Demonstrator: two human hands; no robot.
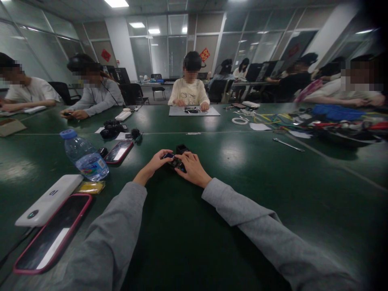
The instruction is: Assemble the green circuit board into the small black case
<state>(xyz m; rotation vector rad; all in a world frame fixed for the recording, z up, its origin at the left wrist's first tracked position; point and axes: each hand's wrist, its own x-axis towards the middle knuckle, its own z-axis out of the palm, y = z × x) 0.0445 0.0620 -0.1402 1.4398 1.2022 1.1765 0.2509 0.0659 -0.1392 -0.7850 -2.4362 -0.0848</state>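
Ahead of me on the green table, both hands are around a small dark device [175, 161] with a bluish, screen-like face and what looks like exposed parts. My left hand [154, 163] grips its left end, thumb on the top near the screen-like face. From the right, my right hand [194, 169] has its fingers over the device and its thumb at the near edge. Just behind stands a small black block-like object [182, 149], partly covered by the right fingers. The device's exact kind is too small to make out, and its underside is hidden.
Left of my arms are a water bottle [86, 157], a white power bank [48, 200], a red-edged phone [54, 234], another phone [119, 152] and a yellow packet [91, 187]. A wrench [287, 144] and tangled cables [273, 118] lie right. A person [190, 91] sits opposite.
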